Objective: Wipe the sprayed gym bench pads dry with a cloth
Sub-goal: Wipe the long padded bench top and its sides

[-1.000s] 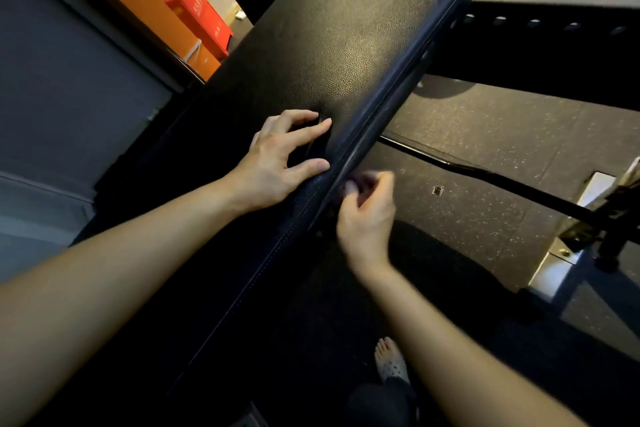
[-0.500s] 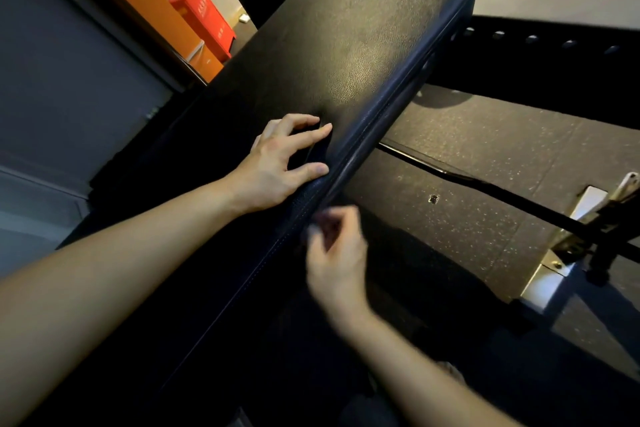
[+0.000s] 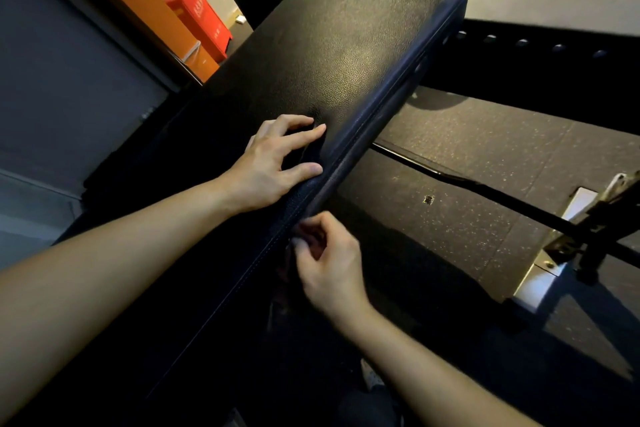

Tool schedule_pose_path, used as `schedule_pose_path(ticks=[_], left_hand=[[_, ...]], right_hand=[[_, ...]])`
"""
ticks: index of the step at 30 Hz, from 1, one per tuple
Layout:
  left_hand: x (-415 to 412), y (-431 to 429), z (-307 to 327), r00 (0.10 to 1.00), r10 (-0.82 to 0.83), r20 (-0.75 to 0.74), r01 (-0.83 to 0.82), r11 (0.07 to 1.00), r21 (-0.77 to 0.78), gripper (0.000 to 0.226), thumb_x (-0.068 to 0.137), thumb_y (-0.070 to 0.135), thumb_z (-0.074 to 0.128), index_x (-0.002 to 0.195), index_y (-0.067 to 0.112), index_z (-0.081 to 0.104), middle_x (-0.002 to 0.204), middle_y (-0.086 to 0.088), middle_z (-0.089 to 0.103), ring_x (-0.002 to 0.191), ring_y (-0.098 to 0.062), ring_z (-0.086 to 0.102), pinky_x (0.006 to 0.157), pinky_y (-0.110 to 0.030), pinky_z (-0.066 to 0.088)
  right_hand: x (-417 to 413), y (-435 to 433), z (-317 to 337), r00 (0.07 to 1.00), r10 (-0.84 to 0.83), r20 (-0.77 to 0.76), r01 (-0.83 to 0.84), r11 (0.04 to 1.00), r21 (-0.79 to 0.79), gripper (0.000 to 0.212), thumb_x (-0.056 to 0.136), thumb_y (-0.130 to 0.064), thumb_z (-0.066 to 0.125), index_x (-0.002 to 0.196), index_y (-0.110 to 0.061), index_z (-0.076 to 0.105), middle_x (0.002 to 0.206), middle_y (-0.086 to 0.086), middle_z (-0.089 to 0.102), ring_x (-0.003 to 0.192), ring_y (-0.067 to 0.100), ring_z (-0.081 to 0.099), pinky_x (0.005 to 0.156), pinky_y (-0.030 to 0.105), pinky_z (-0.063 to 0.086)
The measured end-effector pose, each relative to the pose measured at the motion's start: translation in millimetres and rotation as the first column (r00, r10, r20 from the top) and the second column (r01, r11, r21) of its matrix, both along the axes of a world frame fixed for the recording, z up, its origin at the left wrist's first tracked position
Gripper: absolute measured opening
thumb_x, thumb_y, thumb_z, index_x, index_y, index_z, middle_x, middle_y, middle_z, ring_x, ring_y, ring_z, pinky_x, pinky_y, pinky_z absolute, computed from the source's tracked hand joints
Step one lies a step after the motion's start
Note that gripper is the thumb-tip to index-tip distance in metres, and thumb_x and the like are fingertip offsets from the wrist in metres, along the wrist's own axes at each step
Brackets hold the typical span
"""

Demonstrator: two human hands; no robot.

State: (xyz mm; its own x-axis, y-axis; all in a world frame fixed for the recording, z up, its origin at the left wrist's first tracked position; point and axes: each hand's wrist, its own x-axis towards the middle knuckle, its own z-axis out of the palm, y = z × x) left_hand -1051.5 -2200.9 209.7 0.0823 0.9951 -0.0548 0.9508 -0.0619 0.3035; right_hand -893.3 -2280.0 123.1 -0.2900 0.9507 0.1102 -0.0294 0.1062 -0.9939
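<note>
The black bench pad (image 3: 346, 55) runs diagonally from the lower left to the upper right. The left hand (image 3: 273, 163) lies palm-down on its top near the right-hand edge, forearm stretched along the pad, fingers (image 3: 294, 121) spread and slightly arched, thumb lying along the seam. A dark fold (image 3: 310, 158) shows between thumb and index finger; whether it is the cloth cannot be told. The right hand (image 3: 329, 267) sits just below the pad's side edge, wrist bent, its fingers curled toward the thumb; whether they pinch anything cannot be told. Speckled floor matting (image 3: 467, 166) lies to the right.
</note>
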Motion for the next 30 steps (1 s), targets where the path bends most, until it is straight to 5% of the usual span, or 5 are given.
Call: schedule_pose_path(ticks=[7,10,14,22,30], left_hand=[[0,-1,0,1.0,0.002,0.019,-0.001,1.0,-0.007,0.073,0.085,0.068,0.05,0.149,0.034,0.049,0.151,0.007,0.042,0.141,-0.017,0.033,0.12,-0.055,0.026],[0,0,2,1.0,-0.001,0.013,0.001,1.0,-0.006,0.074,0.084,0.068,0.05,0.149,0.033,0.051,0.151,0.006,0.042,0.141,-0.019,0.033,0.119,-0.055,0.026],[-1,1,-1,1.0,-0.01,0.012,0.01,1.0,0.01,0.072,0.084,0.067,0.05,0.148,0.035,0.05,0.151,0.005,0.042,0.14,-0.018,0.034,0.119,-0.055,0.026],[-1,0,-4,1.0,-0.01,0.021,0.01,1.0,0.022,0.071,0.085,0.068,0.048,0.148,0.036,0.048,0.152,0.007,0.04,0.141,-0.016,0.031,0.119,-0.048,0.023],[-3,0,-6,0.999,-0.006,0.036,0.005,1.0,0.019,0.07,0.085,0.066,0.05,0.149,0.036,0.048,0.153,0.007,0.04,0.141,-0.015,0.03,0.12,-0.048,0.023]], right_hand=[[26,167,-4,0.864,-0.485,0.134,0.495,0.868,-0.048,0.011,0.086,-0.011,0.063,0.097,-0.012,0.063,0.084,-0.003,0.065,0.079,0.015,0.064,0.081,0.045,0.057],[14,122,-2,0.879,-0.459,0.13,0.465,0.885,-0.015,0.011,0.086,-0.014,0.061,0.097,-0.012,0.061,0.084,0.002,0.065,0.076,0.021,0.063,0.076,0.047,0.055],[5,20,5,0.991,-0.087,0.101,0.08,0.994,0.078,0.011,0.087,-0.013,0.064,0.098,-0.016,0.062,0.089,-0.002,0.065,0.08,0.013,0.062,0.076,0.036,0.053],[34,200,0,0.805,-0.552,0.216,0.549,0.832,0.082,0.021,0.084,-0.019,0.056,0.101,-0.01,0.063,0.09,0.008,0.07,0.087,0.027,0.067,0.083,0.044,0.055],[21,69,5,0.982,-0.112,0.151,0.082,0.978,0.192,0.01,0.087,-0.012,0.064,0.096,-0.015,0.063,0.09,0.0,0.067,0.081,0.016,0.064,0.077,0.036,0.054]])
